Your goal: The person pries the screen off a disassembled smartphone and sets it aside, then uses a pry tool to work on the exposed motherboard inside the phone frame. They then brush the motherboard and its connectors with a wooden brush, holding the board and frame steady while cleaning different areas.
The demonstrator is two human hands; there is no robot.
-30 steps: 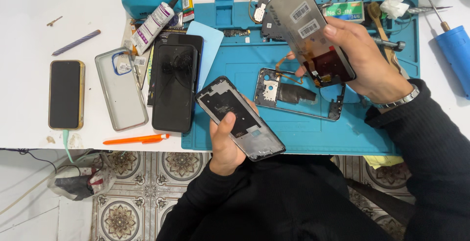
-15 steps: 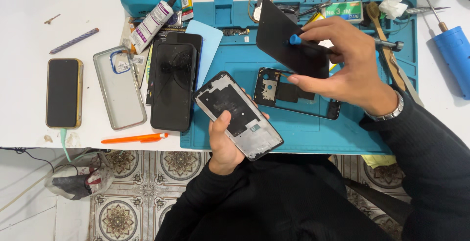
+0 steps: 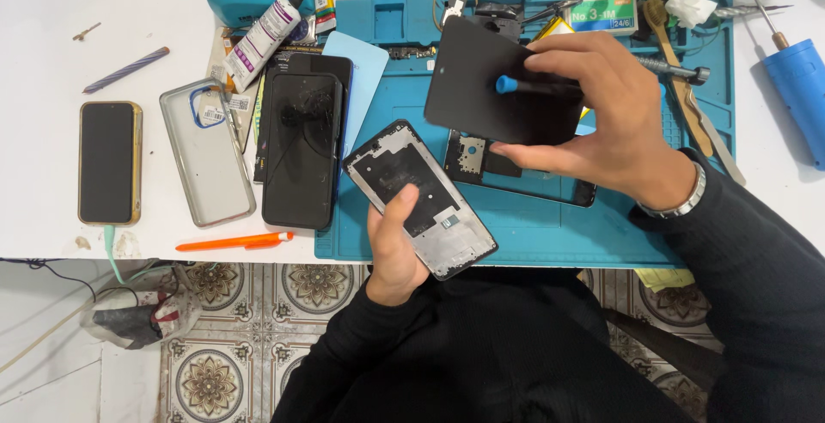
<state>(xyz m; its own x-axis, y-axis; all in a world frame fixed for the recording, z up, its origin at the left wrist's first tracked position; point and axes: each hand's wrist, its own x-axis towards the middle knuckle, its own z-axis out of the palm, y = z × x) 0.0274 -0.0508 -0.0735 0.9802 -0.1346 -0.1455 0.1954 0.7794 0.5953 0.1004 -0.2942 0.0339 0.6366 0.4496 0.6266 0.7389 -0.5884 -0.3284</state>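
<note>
Black display panel [image 3: 481, 88] raised over blue mat [image 3: 550, 234], right of centre; right hand [image 3: 601, 122] clamped on it with blue-tipped tool [image 3: 528, 86]. Left hand [image 3: 397, 247] clamped on phone frame [image 3: 421, 199], near edge. Support panel edges; avoid flexing. Cracked phone [image 3: 301, 148] left on tabletop [image 3: 51, 62].

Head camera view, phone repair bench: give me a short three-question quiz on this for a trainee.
1. True or false: the left hand holds a phone frame.
2. What does the right hand hold against the black screen panel? A) a blue-tipped tool B) the glue tube C) the orange pen
3. Where does the orange pen lie: on the teal mat or on the white table?

Key: 1 true; 2 A, the blue-tipped tool; 3 on the white table, left of the mat.
</note>
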